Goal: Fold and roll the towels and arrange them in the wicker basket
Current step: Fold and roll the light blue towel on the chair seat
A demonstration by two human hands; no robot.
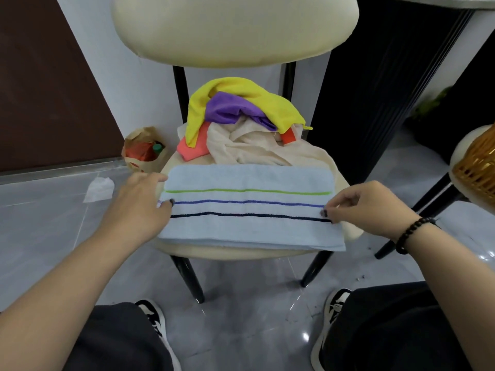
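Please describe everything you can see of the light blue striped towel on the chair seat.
The light blue towel looks like soft terry, folded into a long flat band across the front of the cream chair seat. Three thin stripes run along it: green, blue, then dark navy. Its near edge overhangs the seat slightly. The left hand rests on its left end; the right hand pinches its right end. Behind it sits the pile of unfolded cloths.

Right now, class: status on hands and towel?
Left hand flat on blue towel. Right hand pinching its edge. Unfolded pile behind.

Folded towel (249,207) on chair (230,253), towel pile (241,127) behind
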